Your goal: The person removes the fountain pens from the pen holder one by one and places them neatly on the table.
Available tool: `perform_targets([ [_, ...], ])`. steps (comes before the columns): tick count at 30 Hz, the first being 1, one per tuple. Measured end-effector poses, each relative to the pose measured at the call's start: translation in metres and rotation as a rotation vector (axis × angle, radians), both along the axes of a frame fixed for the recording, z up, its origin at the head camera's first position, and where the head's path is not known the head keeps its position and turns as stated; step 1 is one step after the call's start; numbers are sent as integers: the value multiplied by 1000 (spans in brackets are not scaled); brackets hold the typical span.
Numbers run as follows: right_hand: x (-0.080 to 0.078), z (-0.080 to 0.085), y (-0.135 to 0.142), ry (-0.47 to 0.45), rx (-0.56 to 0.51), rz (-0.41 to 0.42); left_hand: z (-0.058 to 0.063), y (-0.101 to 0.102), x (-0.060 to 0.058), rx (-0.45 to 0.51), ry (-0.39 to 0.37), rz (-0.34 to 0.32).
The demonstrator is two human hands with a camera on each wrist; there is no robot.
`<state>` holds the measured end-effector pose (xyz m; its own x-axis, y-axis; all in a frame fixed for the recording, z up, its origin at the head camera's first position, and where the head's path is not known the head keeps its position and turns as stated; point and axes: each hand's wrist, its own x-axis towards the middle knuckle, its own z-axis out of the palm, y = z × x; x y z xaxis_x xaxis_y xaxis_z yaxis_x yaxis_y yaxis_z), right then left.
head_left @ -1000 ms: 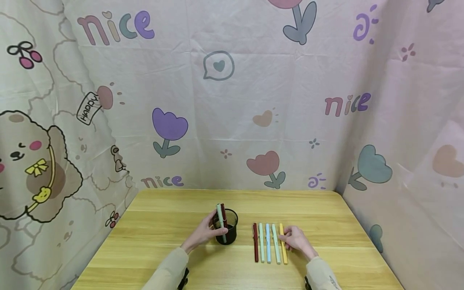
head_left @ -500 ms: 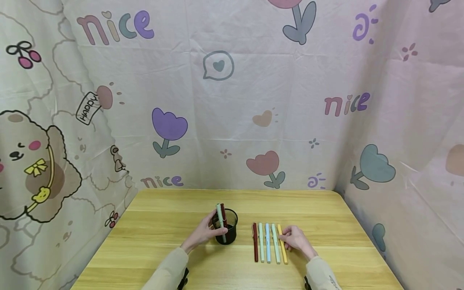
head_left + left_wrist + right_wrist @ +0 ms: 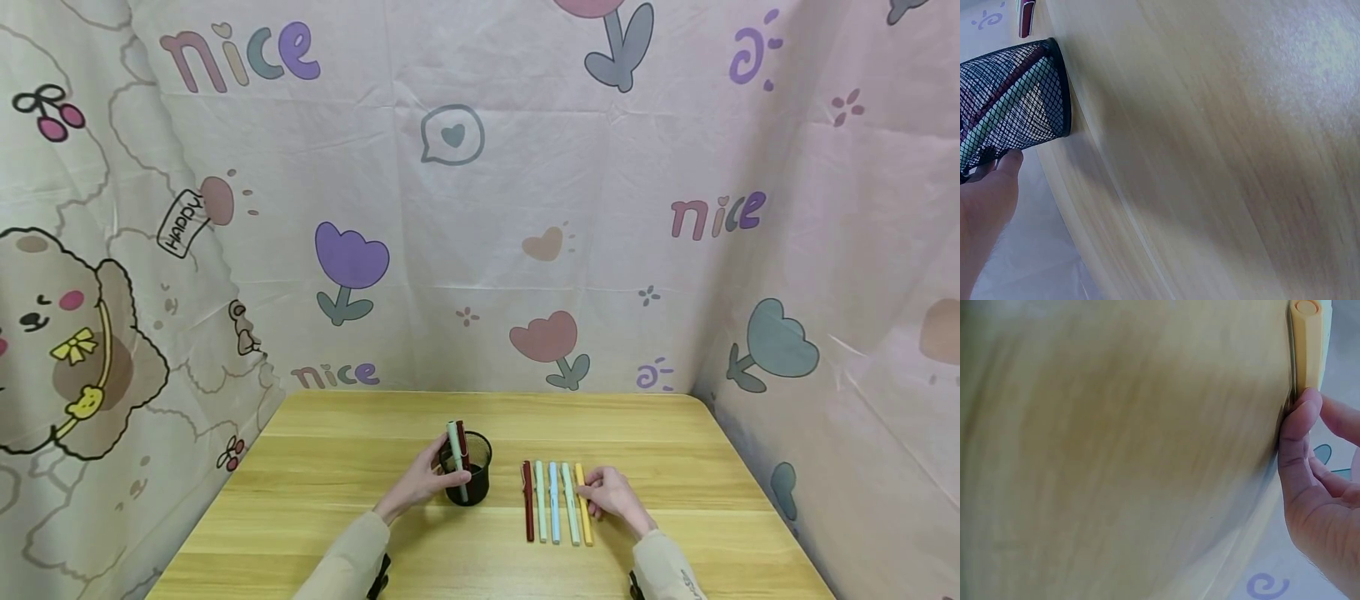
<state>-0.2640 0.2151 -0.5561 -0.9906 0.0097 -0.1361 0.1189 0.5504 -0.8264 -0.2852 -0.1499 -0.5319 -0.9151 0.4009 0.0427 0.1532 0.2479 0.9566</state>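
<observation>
My left hand [image 3: 422,487] grips the black mesh pen holder [image 3: 482,481] from its left side, thumb across the front. A pale green pen [image 3: 452,433] and a dark red pen [image 3: 461,435] lean inside it, showing through the mesh in the left wrist view. To the right, several pens lie side by side: a dark red pen [image 3: 528,504], pale green pen [image 3: 541,504], light blue pen [image 3: 554,500], second pale green pen [image 3: 571,504] and yellow pen [image 3: 585,521]. My right hand [image 3: 611,497] pinches the yellow pen between thumb and fingers at the row's right end.
The pen holder stands on a light wooden table [image 3: 337,450]. Behind the table's far edge and along both sides hangs a pale patterned cloth [image 3: 465,225].
The yellow pen has shifted slightly left toward the neighbouring pale green pen, its tilt changing a little under my right hand. My left hand and the pen holder have stayed put.
</observation>
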Motion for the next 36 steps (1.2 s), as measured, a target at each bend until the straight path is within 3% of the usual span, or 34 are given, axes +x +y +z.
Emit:
perform_targets([
  [9,1,0,3,37,-26,-2,0,1,0,-15,12,-25],
  [16,-10,11,-12,212,9,-25,2,0,0,-14,9,-11],
  [24,-32,29,-56,311,-135,130,0,0,-1,-26,5,-10],
  [29,-41,38,-84,342,-143,248,0,1,0,-39,1,-13],
  [36,-46,42,-110,318,-98,337,2,0,-1,-32,-1,-18],
])
